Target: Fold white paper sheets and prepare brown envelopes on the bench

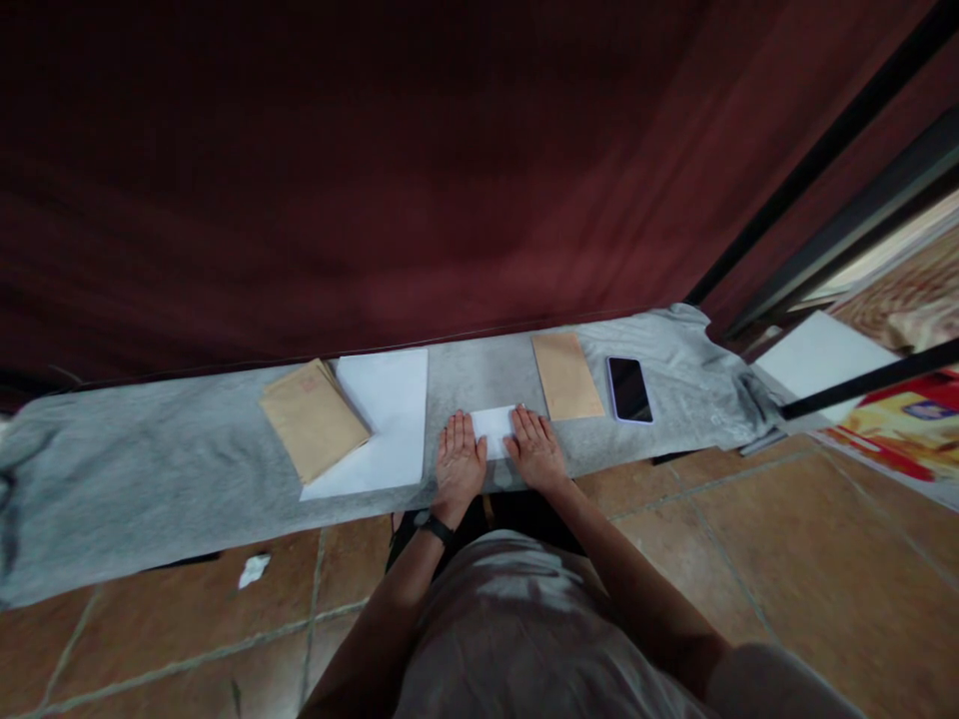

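A small folded white sheet of paper [492,424] lies on the grey cloth-covered bench in front of me. My left hand [460,457] rests flat over its left end, fingers stretched forward. Over the right end lies my right hand [536,449], also flat with fingers extended. Both palms face down, and the thumbs point inward on the paper. To the right of my right hand is a single brown envelope [567,376]. White paper sheets [401,419] lie left of my left hand, partly covered by a stack of brown envelopes [313,421].
A phone [629,389] with a dark screen lies right of the single envelope. The grey cloth [150,469] covers the long narrow bench. Behind it hangs a dark red curtain [450,200]. A crumpled white scrap [254,570] is on the tiled floor. Black bars [824,150] stand at right.
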`<state>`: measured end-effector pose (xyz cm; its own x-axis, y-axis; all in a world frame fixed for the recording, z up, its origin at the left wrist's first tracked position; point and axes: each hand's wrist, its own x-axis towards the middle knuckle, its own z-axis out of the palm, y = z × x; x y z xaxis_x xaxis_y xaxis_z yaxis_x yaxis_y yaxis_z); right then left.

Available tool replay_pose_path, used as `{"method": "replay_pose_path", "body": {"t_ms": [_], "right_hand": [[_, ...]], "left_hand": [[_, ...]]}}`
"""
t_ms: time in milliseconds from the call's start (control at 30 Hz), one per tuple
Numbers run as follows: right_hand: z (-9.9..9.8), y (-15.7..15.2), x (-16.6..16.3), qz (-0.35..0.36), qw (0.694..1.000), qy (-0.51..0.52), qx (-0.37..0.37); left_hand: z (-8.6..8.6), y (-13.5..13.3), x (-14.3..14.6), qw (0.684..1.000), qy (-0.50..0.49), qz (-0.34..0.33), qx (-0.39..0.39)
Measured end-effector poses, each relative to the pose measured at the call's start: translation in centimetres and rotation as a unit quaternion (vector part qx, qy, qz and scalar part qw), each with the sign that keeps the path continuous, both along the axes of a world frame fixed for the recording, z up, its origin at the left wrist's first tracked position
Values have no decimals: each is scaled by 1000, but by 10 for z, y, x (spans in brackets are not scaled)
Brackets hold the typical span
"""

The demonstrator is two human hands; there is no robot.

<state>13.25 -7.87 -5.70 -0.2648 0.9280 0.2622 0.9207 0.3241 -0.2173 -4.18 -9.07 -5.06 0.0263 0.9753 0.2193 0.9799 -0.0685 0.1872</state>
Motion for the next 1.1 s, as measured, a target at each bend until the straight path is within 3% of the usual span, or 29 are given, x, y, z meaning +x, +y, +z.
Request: {"method": "replay_pose_path", "body": {"t_ms": [100, 300, 600, 900, 1100], "right_hand": [[-1, 0, -1, -1, 1000, 2, 1], [-1, 0, 0, 6, 1000, 2, 1], [0, -1, 1, 5, 1000, 6, 16], [6, -11, 5, -32, 999, 23, 28], [8, -30, -21, 59, 998, 25, 16]], "left_hand": [[3, -1, 9, 1000, 3, 4, 13], [2, -7, 29, 998, 2, -58, -3], [2, -16, -2, 1000, 10, -15, 3], [1, -18, -2, 1000, 8, -13, 9], [2, -18, -2, 1000, 5, -8, 2]]}}
